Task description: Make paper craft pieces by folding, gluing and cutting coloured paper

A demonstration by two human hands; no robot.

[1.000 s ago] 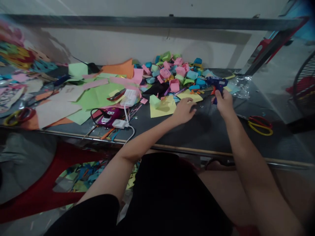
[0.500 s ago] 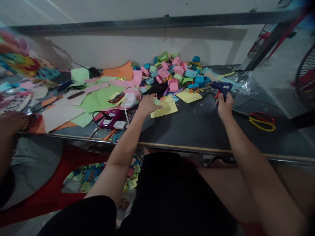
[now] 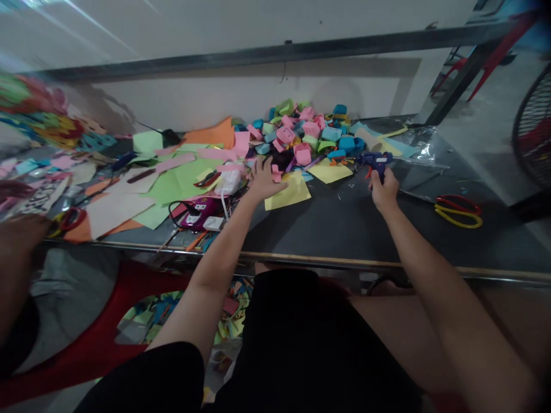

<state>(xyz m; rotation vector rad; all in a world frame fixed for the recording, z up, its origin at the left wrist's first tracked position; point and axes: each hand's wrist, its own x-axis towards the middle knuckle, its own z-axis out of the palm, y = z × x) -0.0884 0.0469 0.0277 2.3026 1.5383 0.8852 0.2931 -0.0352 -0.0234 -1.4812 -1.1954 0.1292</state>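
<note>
My right hand (image 3: 383, 192) is wrapped around the handle of a blue glue gun (image 3: 373, 160), which stands on the dark table (image 3: 344, 223) near the right of the paper pile. My left hand (image 3: 262, 179) reaches over the yellow paper sheet (image 3: 289, 192), fingers spread and partly curled, touching a small pink paper piece (image 3: 275, 172). Just beyond lies a heap of small folded paper boxes (image 3: 305, 133) in pink, blue and green.
Coloured paper sheets (image 3: 172, 178) cover the table's left half, with a purple device and white charger (image 3: 202, 211). Red and yellow scissors (image 3: 458, 209) lie at right. Another person's hand (image 3: 19, 235) shows at far left. A red stool (image 3: 86, 344) stands below.
My left hand has moved left from the table's middle to the yellow sheet and onto a pink piece. My right hand stayed on the glue gun, shifting slightly. Another person's hand came into view at left.
</note>
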